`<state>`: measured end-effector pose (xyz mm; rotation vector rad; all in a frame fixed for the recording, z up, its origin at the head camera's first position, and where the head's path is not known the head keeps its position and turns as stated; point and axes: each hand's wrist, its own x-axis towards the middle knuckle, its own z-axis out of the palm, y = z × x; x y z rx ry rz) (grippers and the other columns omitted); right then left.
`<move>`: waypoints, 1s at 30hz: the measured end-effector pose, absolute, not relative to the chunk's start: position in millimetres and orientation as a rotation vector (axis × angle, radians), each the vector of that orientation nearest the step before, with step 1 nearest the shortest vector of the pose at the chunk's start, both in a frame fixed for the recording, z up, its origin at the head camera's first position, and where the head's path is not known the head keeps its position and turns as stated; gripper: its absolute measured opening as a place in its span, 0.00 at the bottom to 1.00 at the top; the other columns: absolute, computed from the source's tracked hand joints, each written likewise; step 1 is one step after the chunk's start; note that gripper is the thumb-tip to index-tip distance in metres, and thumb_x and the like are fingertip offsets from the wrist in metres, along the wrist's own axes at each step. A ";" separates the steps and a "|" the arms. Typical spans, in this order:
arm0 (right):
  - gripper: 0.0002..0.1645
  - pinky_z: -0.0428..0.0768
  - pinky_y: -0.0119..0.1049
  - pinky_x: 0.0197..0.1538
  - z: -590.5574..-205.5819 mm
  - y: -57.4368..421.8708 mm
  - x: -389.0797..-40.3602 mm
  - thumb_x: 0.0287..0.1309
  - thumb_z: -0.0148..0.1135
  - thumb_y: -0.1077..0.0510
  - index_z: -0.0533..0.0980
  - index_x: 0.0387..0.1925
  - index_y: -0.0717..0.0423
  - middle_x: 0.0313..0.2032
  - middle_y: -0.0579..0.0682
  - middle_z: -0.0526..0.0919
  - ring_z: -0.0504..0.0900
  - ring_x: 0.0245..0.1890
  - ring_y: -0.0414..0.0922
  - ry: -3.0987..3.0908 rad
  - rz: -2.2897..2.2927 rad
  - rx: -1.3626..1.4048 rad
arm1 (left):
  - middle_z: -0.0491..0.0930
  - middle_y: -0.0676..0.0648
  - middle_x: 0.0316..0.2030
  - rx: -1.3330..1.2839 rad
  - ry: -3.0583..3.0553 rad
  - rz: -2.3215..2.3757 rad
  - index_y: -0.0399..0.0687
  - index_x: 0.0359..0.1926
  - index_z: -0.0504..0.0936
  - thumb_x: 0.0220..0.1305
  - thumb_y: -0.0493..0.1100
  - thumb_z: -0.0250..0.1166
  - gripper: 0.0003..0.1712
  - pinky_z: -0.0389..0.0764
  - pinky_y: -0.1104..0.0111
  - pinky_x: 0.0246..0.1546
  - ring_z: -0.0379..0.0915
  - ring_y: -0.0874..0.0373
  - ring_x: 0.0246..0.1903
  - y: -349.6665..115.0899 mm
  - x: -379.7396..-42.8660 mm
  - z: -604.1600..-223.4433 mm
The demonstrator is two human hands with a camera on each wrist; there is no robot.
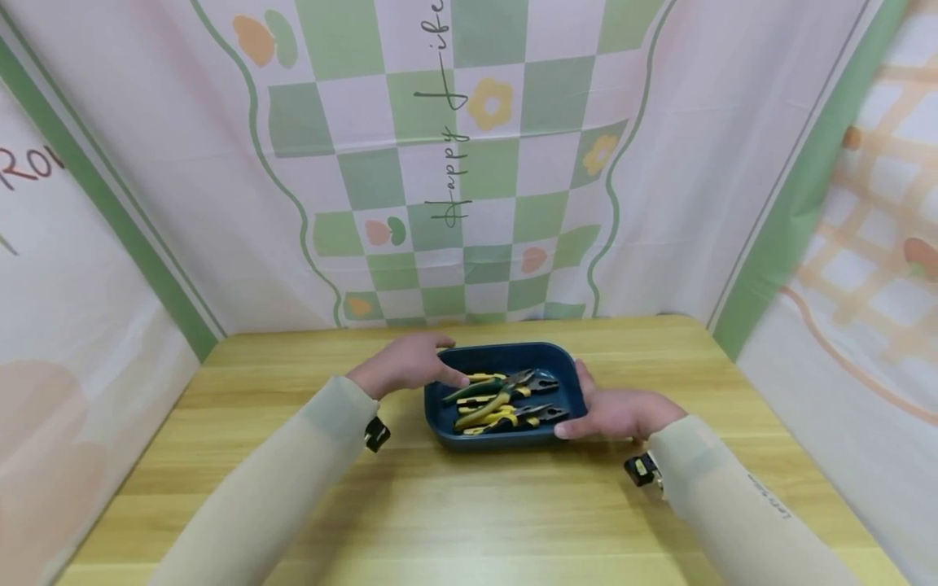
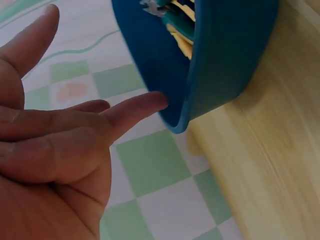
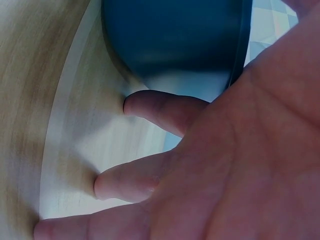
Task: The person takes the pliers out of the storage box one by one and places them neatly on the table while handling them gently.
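A dark blue rectangular tray [image 1: 506, 442] sits on the wooden table with several pliers [image 1: 489, 409] inside, their handles yellow, black and green. My left hand [image 1: 410, 364] is at the tray's left end, thumb over the rim. The left wrist view has one fingertip [image 2: 159, 100] at the rim of the tray [image 2: 230, 55], the other fingers apart from it. On the right end, my right hand [image 1: 623, 413] has its thumb at the near corner and a finger along the side. In the right wrist view, its spread fingers [image 3: 122, 180] reach toward the tabletop beside the tray [image 3: 175, 40].
The wooden table [image 1: 469, 521] extends around the tray on all sides. Behind it hangs a green-and-white checked curtain [image 1: 487, 167]. More printed fabric [image 1: 872, 244] closes off the right, and a white printed sheet [image 1: 73, 325] the left. Small black wrist cameras [image 1: 641, 469] are strapped on.
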<state>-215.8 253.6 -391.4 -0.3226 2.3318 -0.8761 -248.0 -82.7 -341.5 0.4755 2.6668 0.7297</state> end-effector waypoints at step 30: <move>0.77 0.42 0.60 0.70 -393.6 255.1 -216.6 0.58 0.69 0.37 0.17 0.72 0.62 0.73 0.64 0.17 0.37 0.73 0.67 2.370 -0.858 -0.403 | 0.81 0.50 0.36 0.342 2.625 0.268 0.47 0.33 0.86 0.61 0.57 0.71 0.18 0.78 0.61 0.45 0.76 0.56 0.35 -33.3 -273.6 -373.2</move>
